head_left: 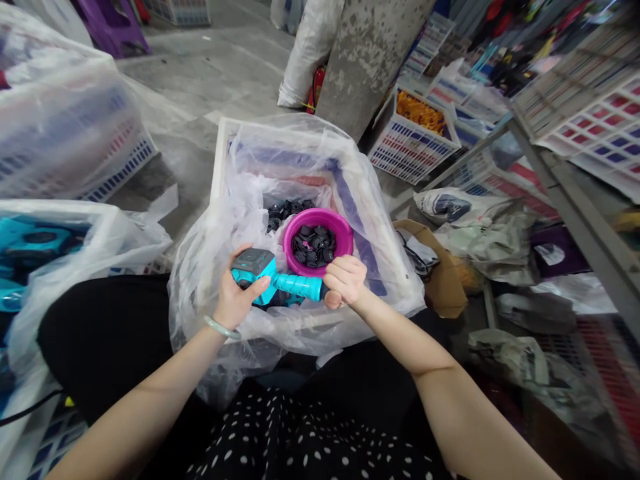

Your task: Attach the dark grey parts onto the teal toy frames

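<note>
My left hand (235,288) grips the wide black-topped end of a turquoise-and-black plastic power-tool body (295,285). The thing lies sideways, its ribbed turquoise neck pointing right. Around the dark tip of that neck my right hand (345,280) is closed; whether a small part sits in these fingers is hidden. Just beyond the hands, a magenta bowl (287,247) holds many small black plastic pieces (315,245). The bowl stands in a white crate (220,160) lined with clear plastic, where more black parts (285,210) lie behind it.
At the left, another lined crate (95,208) contains turquoise tool bodies (33,240). A concrete pillar (370,60) rises behind, with a white sack (310,50) beside it. To the right are a crate of orange parts (420,110), a cardboard box (445,287) and a metal rack (565,180).
</note>
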Demonstrator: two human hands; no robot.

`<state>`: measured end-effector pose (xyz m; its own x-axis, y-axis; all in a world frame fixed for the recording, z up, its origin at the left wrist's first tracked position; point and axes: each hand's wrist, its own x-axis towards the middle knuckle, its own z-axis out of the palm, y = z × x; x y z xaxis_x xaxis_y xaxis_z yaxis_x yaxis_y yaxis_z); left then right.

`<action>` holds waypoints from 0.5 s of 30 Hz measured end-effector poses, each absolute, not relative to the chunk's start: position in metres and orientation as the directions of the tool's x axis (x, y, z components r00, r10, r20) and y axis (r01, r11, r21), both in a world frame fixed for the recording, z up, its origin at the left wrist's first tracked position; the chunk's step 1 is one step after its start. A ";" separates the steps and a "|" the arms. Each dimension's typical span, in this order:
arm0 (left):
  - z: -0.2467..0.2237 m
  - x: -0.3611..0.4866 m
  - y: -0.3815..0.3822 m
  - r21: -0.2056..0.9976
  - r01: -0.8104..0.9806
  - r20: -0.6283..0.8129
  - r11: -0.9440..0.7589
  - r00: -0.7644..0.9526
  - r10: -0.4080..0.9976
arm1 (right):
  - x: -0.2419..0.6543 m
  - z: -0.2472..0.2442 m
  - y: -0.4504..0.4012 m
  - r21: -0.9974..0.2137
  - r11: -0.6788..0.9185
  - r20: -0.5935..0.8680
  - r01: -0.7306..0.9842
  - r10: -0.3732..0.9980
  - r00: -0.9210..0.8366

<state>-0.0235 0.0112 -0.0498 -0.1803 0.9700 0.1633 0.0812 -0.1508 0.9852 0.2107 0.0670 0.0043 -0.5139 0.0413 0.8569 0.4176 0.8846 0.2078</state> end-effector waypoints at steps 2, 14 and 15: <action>-0.050 -0.024 0.011 0.983 0.102 0.168 -0.150 -0.190 0.967 | 0.216 0.000 0.071 0.233 0.884 0.839 0.406 0.028 -0.543; -0.067 -0.033 0.029 0.989 0.058 -0.120 0.134 -0.196 0.973 | 0.215 -0.022 0.104 -0.912 0.027 -0.361 0.408 0.415 -0.835; -0.070 -0.032 0.032 0.983 0.039 -0.170 0.182 -0.201 0.965 | 0.210 -0.027 0.122 -0.891 0.021 -0.391 0.453 0.469 -0.792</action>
